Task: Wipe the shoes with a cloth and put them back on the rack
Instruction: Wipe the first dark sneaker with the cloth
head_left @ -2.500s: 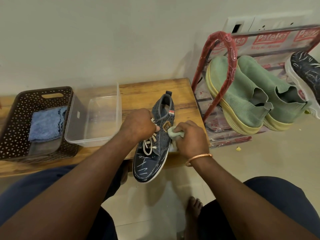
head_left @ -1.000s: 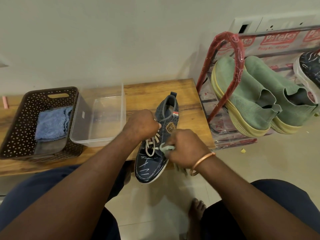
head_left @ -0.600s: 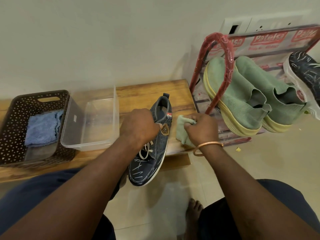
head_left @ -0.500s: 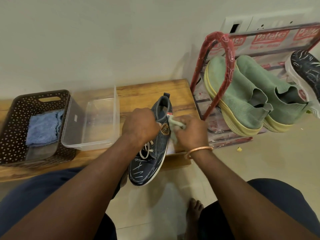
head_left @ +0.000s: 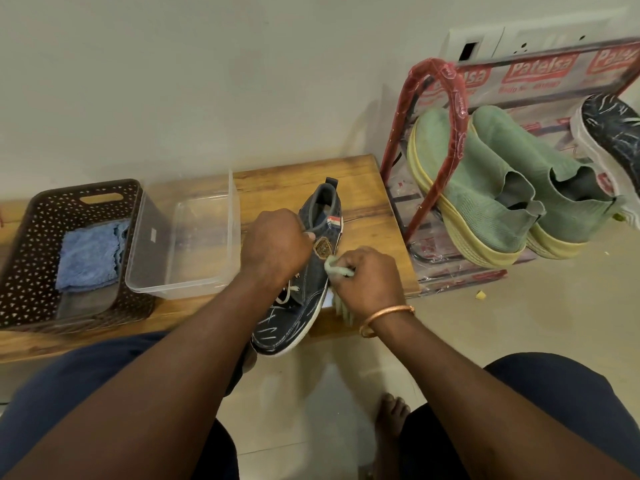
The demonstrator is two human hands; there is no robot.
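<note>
Shoes: one denim shoe (head_left: 304, 306) on the bench (head_left: 367, 188), toe past its front edge; two green shoes (head_left: 478, 188) and one dark shoe (head_left: 613, 133) on the rack (head_left: 433, 109) right of the bench. Left hand (head_left: 275, 244) grips the denim shoe's collar. Right hand (head_left: 367, 277) fingers are curled round the one green cloth (head_left: 337, 268), pressed to the shoe's side, lower than 0.5 s ago. One blue cloth (head_left: 88, 258) in the basket (head_left: 24, 244) at the bench's left end.

A thin, shiny copper-coloured bangle (head_left: 386, 320) is worn on the wrist just behind the right hand (head_left: 367, 282). Both arms (head_left: 180, 382) are left bare. Both legs are covered by dark blue pants (head_left: 554, 410) — and one bare foot (head_left: 391, 414) is seen, toes showing.
</note>
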